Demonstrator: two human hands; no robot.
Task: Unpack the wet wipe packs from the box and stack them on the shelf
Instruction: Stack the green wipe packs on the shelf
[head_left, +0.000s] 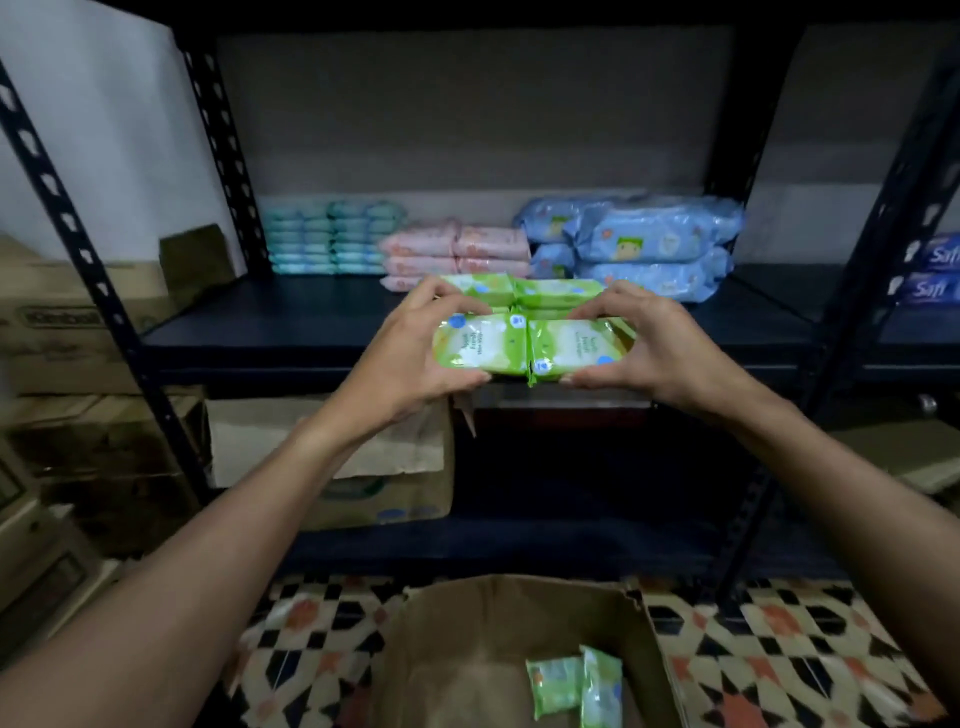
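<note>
Wet wipe packs (524, 340) in green wrappers are being held as one bundle between both hands at the front edge of the shelf board (260, 322); whether the bundle is resting on the board cannot be told. Far out to the left of the left hand, brown cartons (78, 322) are being kept in a pile beside the rack post. The left hand (415, 364) is being curled round the bundle's left end, with the thumb at the near edge and the fingers over the far side. Beyond that hand, at the back of the board, a stack of teal packs (332, 236) is being stored, and just behind the hand's fingertips a lower stack of pink packs (457, 254). Below the left wrist, a torn carton (363, 467) is being kept on the lower level. The right hand (649, 348) is being curled round the bundle's right end in a mirrored grip. Behind and above the right hand, blue packs (654, 244) are being kept in a pile. Far to the right of that hand, dark blue packs (935, 270) are being stored on a neighbouring rack. Beneath both forearms, a cardboard box (493, 608) is standing open on patterned floor tiles (779, 675), and two green packs (574, 686) are being kept upright inside it, nearer the right forearm.
</note>
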